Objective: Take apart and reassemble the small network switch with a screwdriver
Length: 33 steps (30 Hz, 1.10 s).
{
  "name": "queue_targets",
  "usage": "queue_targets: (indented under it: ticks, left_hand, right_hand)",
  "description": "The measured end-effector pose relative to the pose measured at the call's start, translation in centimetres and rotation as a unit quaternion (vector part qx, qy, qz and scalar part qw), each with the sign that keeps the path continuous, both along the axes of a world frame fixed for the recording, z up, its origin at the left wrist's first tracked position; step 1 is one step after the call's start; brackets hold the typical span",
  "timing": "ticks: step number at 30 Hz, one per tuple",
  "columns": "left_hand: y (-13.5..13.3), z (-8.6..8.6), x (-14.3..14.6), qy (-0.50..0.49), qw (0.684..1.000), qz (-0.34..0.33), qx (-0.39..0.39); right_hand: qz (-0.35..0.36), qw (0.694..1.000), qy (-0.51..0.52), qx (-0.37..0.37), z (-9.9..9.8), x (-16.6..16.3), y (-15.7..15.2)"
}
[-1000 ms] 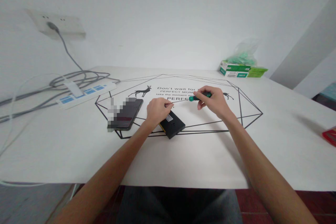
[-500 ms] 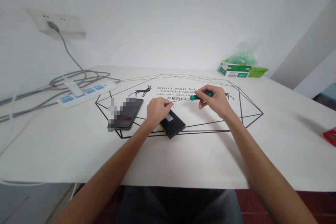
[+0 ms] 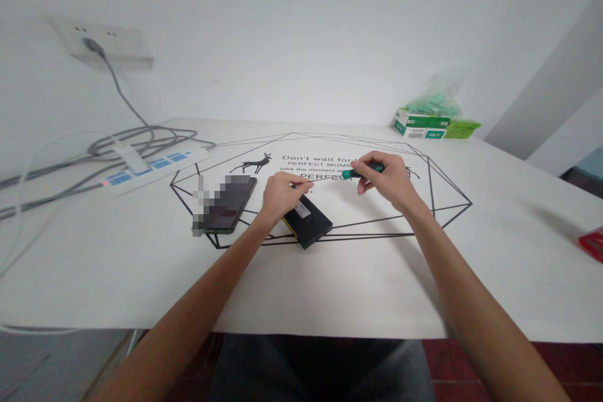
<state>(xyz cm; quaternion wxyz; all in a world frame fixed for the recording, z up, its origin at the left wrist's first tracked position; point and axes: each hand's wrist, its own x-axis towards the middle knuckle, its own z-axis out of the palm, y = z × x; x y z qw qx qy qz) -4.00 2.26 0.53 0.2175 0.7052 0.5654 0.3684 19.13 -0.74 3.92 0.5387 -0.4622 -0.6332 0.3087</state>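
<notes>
My right hand is closed round the green handle of a small screwdriver held level above the table. Its thin metal shaft points left to my left hand, whose thumb and fingers pinch the shaft's tip. Just below my left hand a black rectangular box with a white label and a yellow edge lies flat on the white table. To its left lies a dark phone, screen up.
A white power strip with grey cables sits at the far left, plugged into a wall socket. Green and white boxes with a plastic bag stand at the back right. A red object shows at the right edge.
Both hands have risen slightly and the screwdriver has shifted a little to the right. The box and the phone have not moved.
</notes>
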Motion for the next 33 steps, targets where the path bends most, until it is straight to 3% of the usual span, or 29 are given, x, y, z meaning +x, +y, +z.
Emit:
queue_targets:
  ticks: [26, 33]
  left_hand:
    - [-0.15, 0.34, 0.0, 0.067, 0.998, 0.005, 0.02]
    - [-0.41, 0.55, 0.17, 0.152, 0.984, -0.021, 0.089]
  right_hand:
    - [-0.006, 1.0, -0.013, -0.017, 0.45, 0.16, -0.18]
    - [0.005, 1.0, 0.0, -0.027, 0.5, 0.43, -0.16]
